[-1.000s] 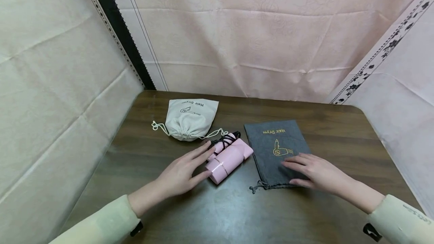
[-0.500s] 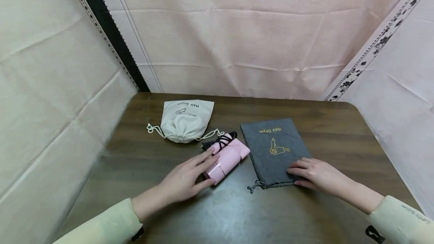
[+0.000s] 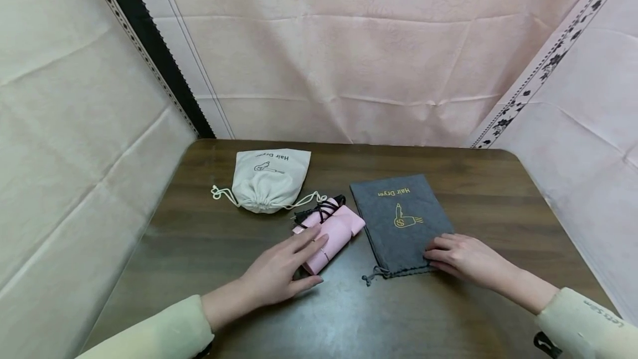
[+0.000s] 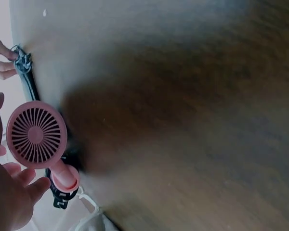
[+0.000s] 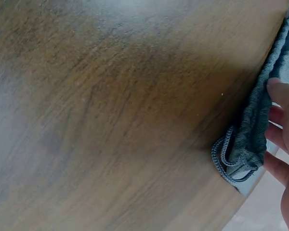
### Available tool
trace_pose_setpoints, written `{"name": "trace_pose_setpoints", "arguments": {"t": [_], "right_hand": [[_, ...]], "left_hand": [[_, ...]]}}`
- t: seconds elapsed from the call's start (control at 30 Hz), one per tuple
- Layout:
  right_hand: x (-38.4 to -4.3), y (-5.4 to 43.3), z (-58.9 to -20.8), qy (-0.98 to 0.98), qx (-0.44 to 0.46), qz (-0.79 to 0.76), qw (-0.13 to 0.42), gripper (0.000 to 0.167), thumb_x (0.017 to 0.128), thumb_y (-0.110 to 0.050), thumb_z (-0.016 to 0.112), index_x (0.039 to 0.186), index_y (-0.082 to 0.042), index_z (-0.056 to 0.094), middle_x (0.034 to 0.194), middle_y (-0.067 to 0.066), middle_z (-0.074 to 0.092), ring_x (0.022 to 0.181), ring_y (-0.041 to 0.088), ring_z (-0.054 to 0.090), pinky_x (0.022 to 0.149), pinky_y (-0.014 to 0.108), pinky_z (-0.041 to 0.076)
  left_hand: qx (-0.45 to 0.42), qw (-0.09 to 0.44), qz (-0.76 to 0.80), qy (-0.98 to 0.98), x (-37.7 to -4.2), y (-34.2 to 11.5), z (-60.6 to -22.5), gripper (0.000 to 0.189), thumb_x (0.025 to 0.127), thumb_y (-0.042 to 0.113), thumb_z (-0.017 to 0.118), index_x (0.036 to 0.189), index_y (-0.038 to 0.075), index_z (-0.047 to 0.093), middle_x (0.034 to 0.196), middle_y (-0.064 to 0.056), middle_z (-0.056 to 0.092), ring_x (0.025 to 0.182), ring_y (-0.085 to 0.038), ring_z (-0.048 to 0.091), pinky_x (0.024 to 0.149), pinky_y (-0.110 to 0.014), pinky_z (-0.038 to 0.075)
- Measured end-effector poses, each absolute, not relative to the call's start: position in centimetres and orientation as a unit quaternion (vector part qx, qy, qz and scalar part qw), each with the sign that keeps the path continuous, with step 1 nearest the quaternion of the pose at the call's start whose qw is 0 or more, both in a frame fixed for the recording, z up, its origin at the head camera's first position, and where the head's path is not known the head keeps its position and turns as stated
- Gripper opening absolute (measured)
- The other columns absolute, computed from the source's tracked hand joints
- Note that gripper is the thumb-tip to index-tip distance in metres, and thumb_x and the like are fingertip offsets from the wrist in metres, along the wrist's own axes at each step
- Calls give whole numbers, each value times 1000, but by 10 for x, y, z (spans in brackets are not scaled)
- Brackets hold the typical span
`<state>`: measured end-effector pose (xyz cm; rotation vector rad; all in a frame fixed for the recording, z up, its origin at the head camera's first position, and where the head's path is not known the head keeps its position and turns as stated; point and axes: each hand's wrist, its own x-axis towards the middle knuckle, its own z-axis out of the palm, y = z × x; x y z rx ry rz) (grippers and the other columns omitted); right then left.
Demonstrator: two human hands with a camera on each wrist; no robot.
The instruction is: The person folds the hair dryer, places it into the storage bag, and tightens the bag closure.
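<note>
A pink hair dryer [image 3: 335, 241] lies on the table with its black cord [image 3: 325, 207] wound round the folded handle. My left hand [image 3: 279, 270] reaches over its near left end, fingers laid on the body and thumb apart from it. In the left wrist view the dryer's round slotted grille [image 4: 36, 134] faces the camera, beside the spread fingers. To the right lies a flat dark grey drawstring bag [image 3: 386, 209] with gold hair-dryer print. My right hand [image 3: 466, 259] pinches its near right edge; in the right wrist view the thumb meets the gathered hem [image 5: 260, 106].
A white drawstring bag [image 3: 269, 179] with the same kind of print lies behind the dryer at the left, its cord reaching towards the dryer. The brown wooden table [image 3: 369, 320] ends at cloth-hung walls [image 3: 339, 60] at the back and sides.
My left hand has moved over the dryer, and its fingers now lie on the body. The right hand's fingers have drawn in towards the thumb at the grey bag's edge. The head view has shifted slightly.
</note>
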<state>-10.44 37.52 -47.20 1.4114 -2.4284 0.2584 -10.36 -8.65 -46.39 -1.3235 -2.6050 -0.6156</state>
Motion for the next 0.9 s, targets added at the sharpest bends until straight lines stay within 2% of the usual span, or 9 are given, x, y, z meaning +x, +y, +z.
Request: {"name": "trace_pose_setpoints", "arguments": {"t": [0.07,0.17,0.27,0.3,0.33,0.4,0.5,0.7,0.9], "right_hand": [[-105,375,-473,-849,493,97,165,47,116,-40,42,104,-17,81,102,-5,72,86,11,68,71,30,58],[-106,376,-473,-850,486,111,168,45,116,-38,44,101,-17,81,99,-7,71,84,10,67,70,29,58],[-106,377,-470,-858,470,127,163,19,108,-27,66,100,-17,80,95,-11,69,81,5,67,69,26,57],[-107,376,-469,-861,464,134,159,8,102,-21,73,100,-17,80,94,-11,69,81,4,67,68,26,57],[-107,376,-467,-865,456,140,155,5,97,-15,79,101,-18,81,94,-12,70,80,3,67,67,25,56],[-107,375,-463,-872,443,152,145,21,86,-5,85,102,-17,81,94,-12,72,80,2,69,67,23,57],[-109,372,-457,-879,426,170,130,30,81,3,86,103,-17,81,96,-11,75,81,2,72,68,21,57],[-113,368,-448,-891,389,196,128,33,78,7,86,103,-14,82,96,-6,80,82,4,75,70,18,57],[-119,366,-442,-896,363,231,113,30,83,7,84,104,-14,81,94,-6,80,80,0,72,67,14,54]], "left_hand": [[-444,80,-204,-869,-103,-85,-466,81,97,48,79,163,13,47,167,-15,43,148,-33,51,111,-52,52],[-444,88,-203,-868,-103,-82,-469,83,96,48,79,163,13,46,167,-16,43,148,-33,50,110,-52,53],[-442,97,-200,-869,-103,-79,-471,83,95,47,80,162,12,47,167,-17,43,149,-34,49,111,-52,53],[-442,99,-198,-869,-102,-78,-471,82,95,46,81,162,11,47,167,-18,43,150,-35,48,111,-51,52],[-441,101,-196,-870,-102,-77,-472,82,95,45,81,161,11,48,167,-18,43,150,-35,48,111,-51,53],[-438,104,-190,-872,-102,-75,-473,81,95,45,81,161,10,48,166,-19,43,150,-36,47,110,-51,53],[-435,107,-183,-875,-102,-72,-476,81,95,45,81,161,10,48,166,-19,43,150,-37,47,110,-50,54],[-424,118,-178,-880,-101,-66,-480,86,92,44,85,162,10,47,167,-20,42,150,-39,46,108,-50,55],[-421,137,-153,-884,-100,-64,-482,92,87,42,89,162,9,46,167,-22,40,150,-39,46,109,-47,54]]}}
